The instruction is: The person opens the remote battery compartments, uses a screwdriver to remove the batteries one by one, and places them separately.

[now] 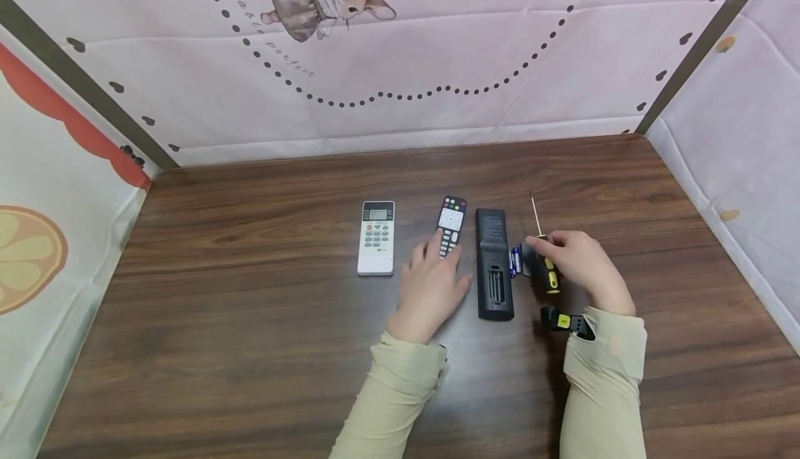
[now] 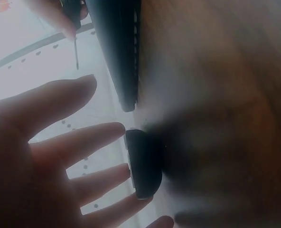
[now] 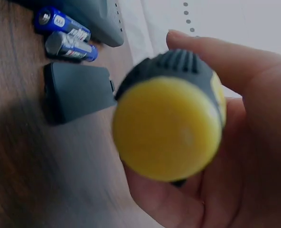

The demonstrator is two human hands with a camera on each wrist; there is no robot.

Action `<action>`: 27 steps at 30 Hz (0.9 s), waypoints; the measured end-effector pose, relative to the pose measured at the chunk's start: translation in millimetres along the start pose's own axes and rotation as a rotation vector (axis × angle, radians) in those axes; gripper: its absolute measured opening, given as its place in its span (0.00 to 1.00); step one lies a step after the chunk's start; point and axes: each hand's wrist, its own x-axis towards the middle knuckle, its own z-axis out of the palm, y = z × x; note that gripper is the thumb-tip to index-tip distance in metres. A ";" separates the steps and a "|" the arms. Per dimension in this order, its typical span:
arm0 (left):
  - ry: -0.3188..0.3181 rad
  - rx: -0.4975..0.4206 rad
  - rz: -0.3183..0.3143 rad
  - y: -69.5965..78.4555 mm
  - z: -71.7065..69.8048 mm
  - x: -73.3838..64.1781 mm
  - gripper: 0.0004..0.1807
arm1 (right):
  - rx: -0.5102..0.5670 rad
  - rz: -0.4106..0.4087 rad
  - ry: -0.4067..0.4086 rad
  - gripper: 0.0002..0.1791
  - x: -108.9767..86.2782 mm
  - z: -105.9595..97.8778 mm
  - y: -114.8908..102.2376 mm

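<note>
My left hand (image 1: 431,289) is spread over the lower end of a slim black remote control (image 1: 451,219) that has white buttons; its fingertips are right at the remote's edge in the left wrist view. Gripped in my right hand (image 1: 587,264) is a screwdriver (image 3: 166,128) with a black and yellow handle, its thin shaft pointing away from me. Between the hands a larger black remote (image 1: 492,240) lies face down, its battery compartment uncovered. Two blue AAA batteries (image 3: 69,35) and a dark battery cover (image 3: 81,90) lie between that remote and the screwdriver.
A white air-conditioner remote (image 1: 376,240) lies left of the black ones on the brown wooden table (image 1: 250,320). Pale printed cloth (image 1: 450,42) walls the table at the back and both sides. A black strap (image 1: 565,321) sits at my right wrist.
</note>
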 end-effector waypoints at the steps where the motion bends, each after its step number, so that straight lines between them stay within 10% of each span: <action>1: -0.008 0.002 -0.003 -0.2 -0.5 -0.3 0.27 | 0.001 0.001 -0.001 0.31 -0.1 0.2 0.8; 27: 0.009 -0.047 -0.025 -12.9 -2.6 -0.8 0.10 | -0.031 0.048 0.023 0.29 4.3 7.5 9.3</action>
